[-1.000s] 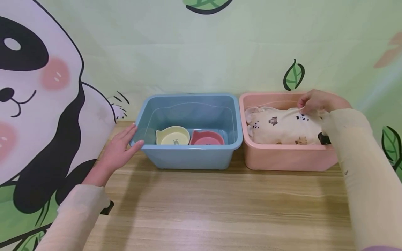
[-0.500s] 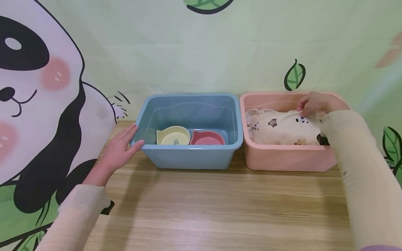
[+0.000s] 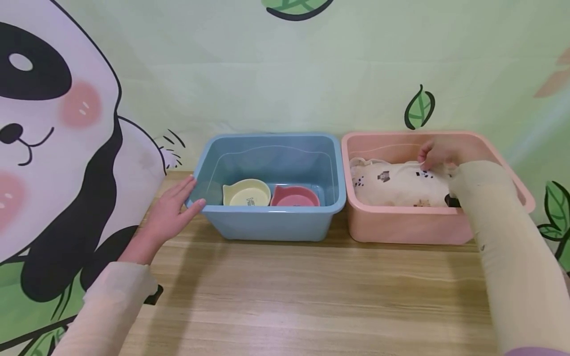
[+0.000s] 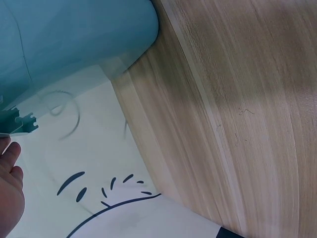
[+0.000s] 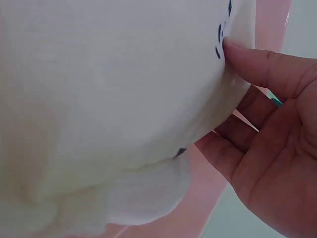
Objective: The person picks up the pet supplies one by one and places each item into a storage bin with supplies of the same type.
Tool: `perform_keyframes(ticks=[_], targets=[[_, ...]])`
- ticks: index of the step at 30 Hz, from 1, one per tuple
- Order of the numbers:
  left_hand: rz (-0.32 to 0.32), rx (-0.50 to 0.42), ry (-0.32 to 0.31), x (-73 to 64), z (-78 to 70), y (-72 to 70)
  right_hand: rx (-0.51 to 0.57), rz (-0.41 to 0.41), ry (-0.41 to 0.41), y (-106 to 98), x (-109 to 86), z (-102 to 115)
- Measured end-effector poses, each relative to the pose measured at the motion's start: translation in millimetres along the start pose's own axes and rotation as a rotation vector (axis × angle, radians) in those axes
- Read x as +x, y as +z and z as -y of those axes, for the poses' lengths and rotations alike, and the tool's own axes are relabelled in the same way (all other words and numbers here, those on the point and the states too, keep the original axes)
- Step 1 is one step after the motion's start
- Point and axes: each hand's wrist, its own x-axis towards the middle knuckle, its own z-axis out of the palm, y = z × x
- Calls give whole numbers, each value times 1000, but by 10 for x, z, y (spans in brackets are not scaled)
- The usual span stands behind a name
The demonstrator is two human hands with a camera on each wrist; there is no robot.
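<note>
My left hand (image 3: 168, 213) rests with extended fingers on the left rim of a blue plastic basin (image 3: 269, 223). In that basin lie a pale yellow dish (image 3: 246, 192) and a pink-red dish (image 3: 295, 197), each with a pointed ear. My right hand (image 3: 441, 152) pinches the far edge of a cream cloth item (image 3: 396, 184) printed with animals, inside the pink basin (image 3: 407, 225). In the right wrist view, the thumb lies on the near face of the cloth (image 5: 114, 89), with fingers behind it. Whether it is a garment or a small pillow, I cannot tell.
Both basins stand side by side on a wood-grain table (image 3: 307, 291), close to a pale green backdrop (image 3: 231, 74). A large printed panda (image 3: 49, 143) covers the left side. My right sleeve (image 3: 512, 257) crosses the pink basin's front right rim.
My right hand and the cloth have sunk lower into the pink basin and shifted slightly left, uncovering the basin's right rim. My left hand stays on the blue rim.
</note>
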Motion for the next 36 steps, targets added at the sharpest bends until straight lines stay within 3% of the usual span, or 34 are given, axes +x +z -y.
perform_keyframes(ticks=[17, 27, 31, 36], targets=[[9, -15, -25, -1, -15, -2, 11, -23, 12, 73, 37, -33], [8, -10, -17, 17, -22, -8, 106, -102, 76, 100, -2, -48], [7, -10, -18, 21, -26, -2, 136, -91, 86, 110, -13, -35], [11, -11, -16, 24, -32, 1, 227, -72, 153, 87, -67, -12]])
